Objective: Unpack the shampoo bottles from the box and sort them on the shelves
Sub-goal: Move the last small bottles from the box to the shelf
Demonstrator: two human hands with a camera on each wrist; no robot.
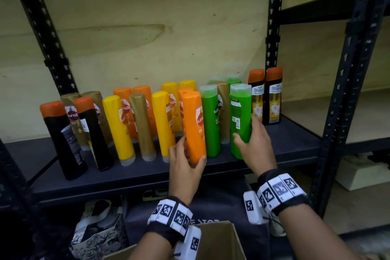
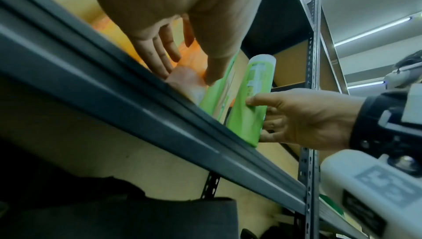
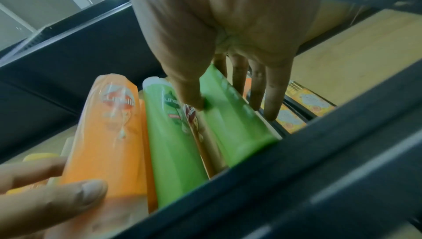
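Note:
On the dark shelf [image 1: 147, 177] stands a row of shampoo bottles. My left hand [image 1: 191, 152] grips the lower end of an orange bottle [image 1: 194, 124], which leans slightly at the front of the row. In the left wrist view the left hand [image 2: 182, 66] curls round that bottle's pale base. My right hand [image 1: 245, 133] grips a green bottle [image 1: 239, 116] just to the right, thumb in front and fingers behind. The right wrist view shows its thumb on this green bottle [image 3: 235, 125], with the orange bottle [image 3: 109, 143] at the left. The open cardboard box [image 1: 213, 236] lies below my wrists.
Black bottles with orange caps [image 1: 63, 139], gold, yellow and orange ones fill the shelf's left. A second green bottle [image 1: 211, 120] stands between my hands. Two Shayla bottles [image 1: 273, 99] stand by the right post [image 1: 272, 27]. A patterned bag [image 1: 99, 230] sits under the shelf.

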